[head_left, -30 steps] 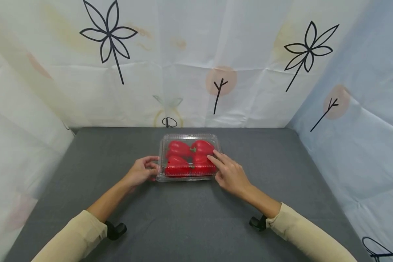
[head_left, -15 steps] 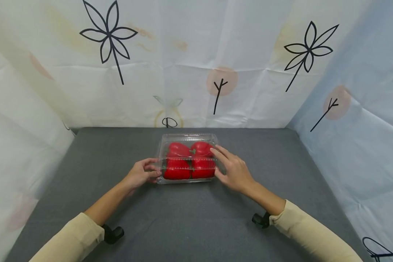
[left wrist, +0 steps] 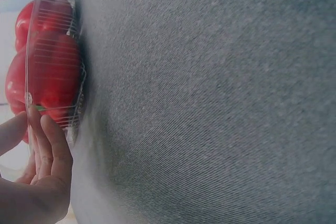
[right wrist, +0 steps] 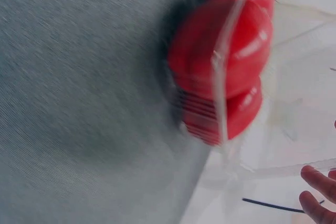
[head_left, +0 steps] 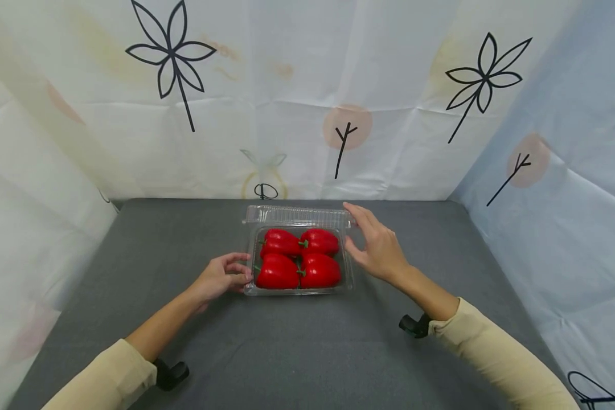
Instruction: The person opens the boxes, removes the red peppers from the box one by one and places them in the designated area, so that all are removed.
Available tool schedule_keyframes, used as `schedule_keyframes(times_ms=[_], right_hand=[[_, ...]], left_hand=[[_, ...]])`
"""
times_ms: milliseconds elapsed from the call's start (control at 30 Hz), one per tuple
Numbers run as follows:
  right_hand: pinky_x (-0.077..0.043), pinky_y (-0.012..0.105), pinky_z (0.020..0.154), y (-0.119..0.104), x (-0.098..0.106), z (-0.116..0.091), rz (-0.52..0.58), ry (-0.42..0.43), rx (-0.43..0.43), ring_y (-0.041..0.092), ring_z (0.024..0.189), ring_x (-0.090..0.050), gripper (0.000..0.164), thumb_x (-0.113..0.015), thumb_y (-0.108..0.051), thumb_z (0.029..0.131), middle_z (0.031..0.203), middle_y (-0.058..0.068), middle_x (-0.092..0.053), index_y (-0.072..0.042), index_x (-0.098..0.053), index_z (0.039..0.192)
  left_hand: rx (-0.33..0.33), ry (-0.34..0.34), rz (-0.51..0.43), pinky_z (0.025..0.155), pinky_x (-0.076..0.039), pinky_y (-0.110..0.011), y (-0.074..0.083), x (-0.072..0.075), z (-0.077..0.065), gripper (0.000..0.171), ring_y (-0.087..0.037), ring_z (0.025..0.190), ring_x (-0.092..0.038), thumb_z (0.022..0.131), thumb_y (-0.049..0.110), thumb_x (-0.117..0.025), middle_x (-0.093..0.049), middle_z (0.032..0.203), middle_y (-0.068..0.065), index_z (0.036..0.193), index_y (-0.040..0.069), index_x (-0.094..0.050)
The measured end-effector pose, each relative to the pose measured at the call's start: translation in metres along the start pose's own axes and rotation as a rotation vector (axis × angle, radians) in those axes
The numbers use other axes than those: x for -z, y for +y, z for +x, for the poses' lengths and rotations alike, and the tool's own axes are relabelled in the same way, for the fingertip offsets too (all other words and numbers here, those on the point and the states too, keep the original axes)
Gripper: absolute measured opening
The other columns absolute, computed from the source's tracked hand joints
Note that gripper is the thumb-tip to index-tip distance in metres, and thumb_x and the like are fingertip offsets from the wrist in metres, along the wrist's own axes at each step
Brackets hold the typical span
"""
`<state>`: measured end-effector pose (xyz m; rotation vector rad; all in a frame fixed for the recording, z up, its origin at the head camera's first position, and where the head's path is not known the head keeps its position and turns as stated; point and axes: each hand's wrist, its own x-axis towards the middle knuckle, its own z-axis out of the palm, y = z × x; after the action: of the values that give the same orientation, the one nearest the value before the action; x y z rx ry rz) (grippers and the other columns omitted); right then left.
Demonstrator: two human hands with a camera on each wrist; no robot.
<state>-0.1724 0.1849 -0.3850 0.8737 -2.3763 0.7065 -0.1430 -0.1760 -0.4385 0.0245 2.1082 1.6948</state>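
Observation:
A clear plastic clamshell container (head_left: pixel 297 291) sits on the grey table with several red bell peppers (head_left: pixel 277 272) lying in its base. Its transparent lid (head_left: pixel 297 215) stands raised along the far side. At the left end, my left hand (head_left: pixel 225 276) pinches the base's rim, thumb above and fingers against the outer wall in the left wrist view. My right hand (head_left: pixel 379 245) is at the lid's right end, fingers extended and thumb apart from them. In the right wrist view, the right fingertips (right wrist: pixel 310 174) are right at the lid's edge.
Grey cloth (head_left: pixel 287 353) covers the table. White fabric walls (head_left: pixel 297 68) printed with black leaf drawings stand behind it and at both sides. A black wrist camera (head_left: pixel 171 374) shows at the left cuff, another black camera (head_left: pixel 415 326) at the right cuff.
The lid has swung from over the peppers up and back, uncovering them. My right hand has moved away from me with it; my left hand stays at the container's left rim.

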Motion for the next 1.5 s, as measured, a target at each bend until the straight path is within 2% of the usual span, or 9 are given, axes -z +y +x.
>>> schedule_keyframes(times_ms=[133,267,400,533,733,1067,1267,1500], right_hand=[[-0.044,0.035,0.05,0.003,0.004,0.009,0.028,0.031,-0.013,0.028,0.09,-0.066,0.068,-0.064,-0.006,0.086,0.138,0.015,-0.054,-0.007,-0.039,0.149],[-0.054,0.045,0.067,0.007,0.004,0.016,0.063,0.059,-0.052,0.031,0.094,-0.068,0.07,-0.063,-0.005,0.087,0.137,0.018,-0.053,-0.006,-0.035,0.151],[-0.053,0.05,0.081,0.009,0.004,0.023,0.111,0.075,-0.085,0.032,0.096,-0.068,0.072,-0.063,-0.003,0.087,0.137,0.019,-0.051,-0.006,-0.032,0.152],[-0.051,0.051,0.085,0.013,0.002,0.03,0.154,0.068,-0.12,0.032,0.101,-0.067,0.073,-0.062,-0.003,0.088,0.139,0.019,-0.05,-0.007,-0.03,0.153],[-0.05,0.053,0.088,0.022,-0.003,0.041,0.192,0.038,-0.163,0.033,0.103,-0.065,0.075,-0.06,-0.003,0.089,0.139,0.02,-0.049,-0.008,-0.025,0.156],[-0.049,0.046,0.074,0.031,-0.01,0.063,0.163,-0.06,-0.28,0.03,0.104,-0.063,0.078,-0.057,-0.008,0.091,0.139,0.016,-0.051,-0.013,-0.019,0.159],[-0.048,0.045,0.079,0.037,-0.014,0.077,0.176,-0.135,-0.369,0.033,0.103,-0.065,0.077,-0.055,-0.013,0.091,0.138,0.016,-0.053,-0.015,-0.019,0.159],[-0.048,0.047,0.083,0.044,-0.022,0.085,0.189,-0.17,-0.433,0.033,0.103,-0.065,0.077,-0.054,-0.016,0.091,0.14,0.017,-0.052,-0.014,-0.018,0.159]], left_hand=[[0.01,-0.012,-0.008,0.08,-0.057,-0.036,0.0,-0.002,-0.004,0.058,-0.019,0.088,-0.067,0.093,0.007,-0.069,-0.067,0.102,-0.011,0.144,-0.003,-0.042],[0.023,-0.018,-0.019,0.08,-0.057,-0.036,-0.001,-0.004,-0.007,0.058,-0.02,0.087,-0.067,0.093,0.006,-0.069,-0.068,0.1,-0.01,0.143,-0.003,-0.042],[0.041,-0.019,-0.024,0.08,-0.057,-0.036,-0.003,-0.006,-0.01,0.057,-0.02,0.088,-0.066,0.092,0.007,-0.07,-0.068,0.1,-0.01,0.142,-0.002,-0.044],[0.051,-0.028,-0.034,0.08,-0.057,-0.037,-0.004,-0.007,-0.012,0.056,-0.021,0.087,-0.066,0.092,0.008,-0.07,-0.068,0.099,-0.01,0.141,-0.002,-0.044],[0.058,-0.057,-0.055,0.08,-0.057,-0.038,-0.005,-0.006,-0.014,0.053,-0.023,0.085,-0.067,0.092,0.008,-0.071,-0.068,0.099,-0.01,0.137,-0.003,-0.044],[0.071,-0.112,-0.077,0.079,-0.057,-0.037,-0.009,-0.007,-0.014,0.053,-0.022,0.081,-0.067,0.09,0.011,-0.074,-0.067,0.098,-0.01,0.131,-0.003,-0.043],[0.069,-0.131,-0.081,0.078,-0.057,-0.036,-0.01,-0.007,-0.014,0.051,-0.022,0.081,-0.067,0.091,0.01,-0.073,-0.068,0.095,-0.01,0.13,-0.003,-0.043],[0.071,-0.132,-0.079,0.078,-0.058,-0.036,-0.01,-0.007,-0.015,0.051,-0.022,0.081,-0.067,0.09,0.012,-0.074,-0.068,0.095,-0.01,0.129,-0.002,-0.043]])
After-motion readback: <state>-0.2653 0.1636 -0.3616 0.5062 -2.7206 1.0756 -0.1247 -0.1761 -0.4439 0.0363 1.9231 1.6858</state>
